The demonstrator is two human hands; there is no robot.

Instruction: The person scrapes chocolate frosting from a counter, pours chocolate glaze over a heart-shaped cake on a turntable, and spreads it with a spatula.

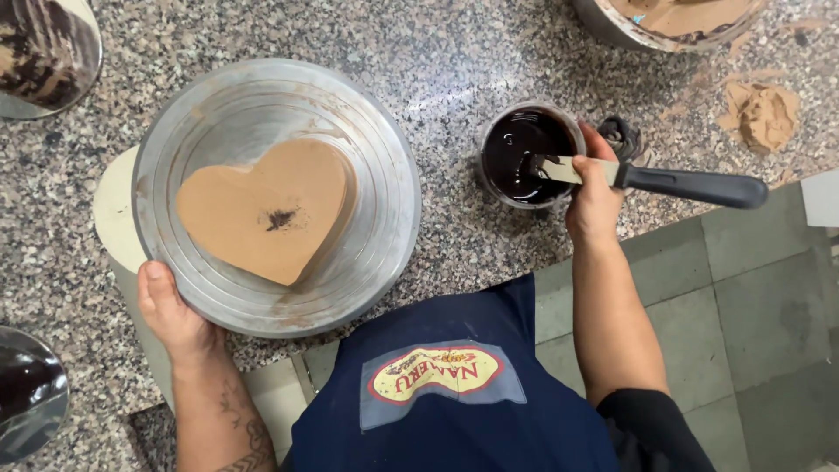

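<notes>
So the person is standing at a speckled granite counter (454, 61), looking straight down at both hands. Their left hand (170, 310) is curling around the near-left rim of a round metal turntable (367, 157), thumb lying on top of the rim, fingers tucked under where they can't be seen. A heart-shaped brown board (266, 210) is lying flat in the middle of that turntable, with a small dark smudge near its centre.

Over to the right, the right hand (594, 197) is clamping down on a spatula (647, 179) with a black handle, which is sticking out to the right past the hand. The blade is dipping into a small round tub of dark glossy chocolate (529, 156), sitting on the counter just right of the turntable.

A dark blue apron (454, 385) with a patch on it is filling the bottom middle of the view. A lump of light brown cream (765, 114) is sitting on the counter at upper right, near a bowl of the same stuff (677, 22) that's getting cut off by the top edge. Grey floor tiles (760, 297) are showing at lower right.
</notes>
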